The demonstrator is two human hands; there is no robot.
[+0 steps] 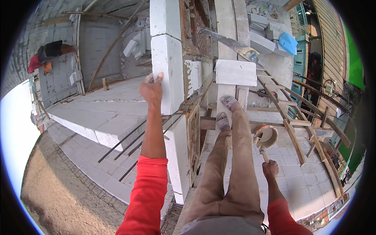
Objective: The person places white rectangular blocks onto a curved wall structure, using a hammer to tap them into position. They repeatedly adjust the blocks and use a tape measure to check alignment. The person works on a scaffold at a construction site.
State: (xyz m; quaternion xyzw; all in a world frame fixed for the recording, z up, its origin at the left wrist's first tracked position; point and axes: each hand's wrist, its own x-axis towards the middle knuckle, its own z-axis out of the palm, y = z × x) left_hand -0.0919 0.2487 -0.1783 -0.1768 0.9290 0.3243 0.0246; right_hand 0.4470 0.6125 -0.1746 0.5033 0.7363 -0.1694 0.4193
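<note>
My left hand (152, 88) is closed at the left edge of an upright white block (167, 66), its thumb and fingers pinched against it. A thin line seems to run down from there, but what the fingers hold is too small to tell. Low on the right, my right hand (270, 169) is wrapped round the wooden handle (265, 156) of a tool. This handle meets the near rim of a round, mortar-smeared bucket (275, 138) with grey mix inside; I cannot tell whether they are joined. My sandalled feet (227, 111) stand on a narrow plank.
Ahead, a loose white block (236, 73) lies across the plank, with a handsaw (231, 41) beyond it. Steel rods (129, 137) stick out leftward from the wall. A wooden ladder (288, 105) leans at right. Another person (51, 53) is at far left. A blue bag (288, 43) lies among stacked blocks.
</note>
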